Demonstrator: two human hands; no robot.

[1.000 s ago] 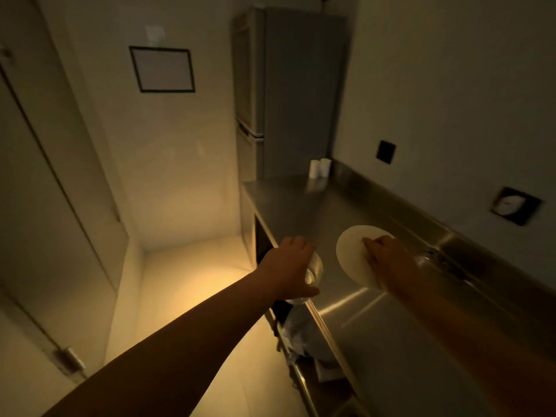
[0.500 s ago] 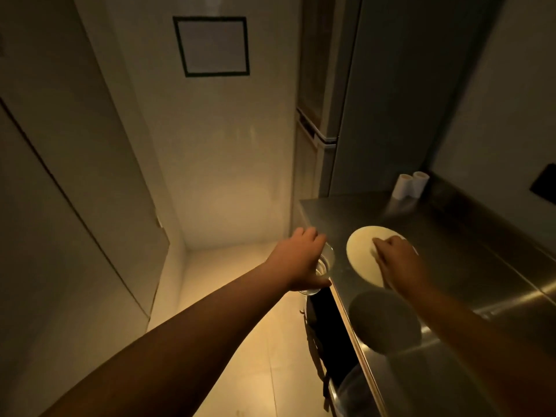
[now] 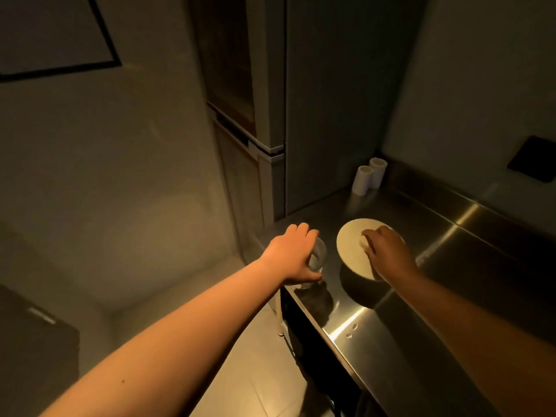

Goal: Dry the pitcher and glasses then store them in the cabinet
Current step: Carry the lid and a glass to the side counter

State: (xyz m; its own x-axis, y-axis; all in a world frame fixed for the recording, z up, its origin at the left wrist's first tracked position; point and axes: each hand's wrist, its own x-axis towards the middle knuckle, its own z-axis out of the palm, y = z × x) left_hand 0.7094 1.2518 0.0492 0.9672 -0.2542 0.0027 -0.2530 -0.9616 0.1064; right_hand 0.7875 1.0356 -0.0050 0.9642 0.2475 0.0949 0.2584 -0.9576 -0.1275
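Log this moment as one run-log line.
left hand: grips glass at counter edge | right hand: holds plate | stage: carrying

Two bare hands reach over one stainless-steel counter (image 3: 427, 299) in a dimly lit kitchen. The left hand (image 3: 293, 255) is wrapped round one clear drinking glass (image 3: 317, 260); the right hand (image 3: 388, 252) holds one round pale disc (image 3: 352, 248), possibly a lid or plate, though the low light leaves that unsettled. Two white cylinders (image 3: 368, 176), apparently paper rolls, stand side by side at the counter's far corner. One tall cabinet unit (image 3: 301, 100) with two doors, upper and lower, rises behind the counter. One dark-framed panel (image 3: 57, 34) hangs on the left wall, and one dark square plate (image 3: 532, 159) is set in the right wall.
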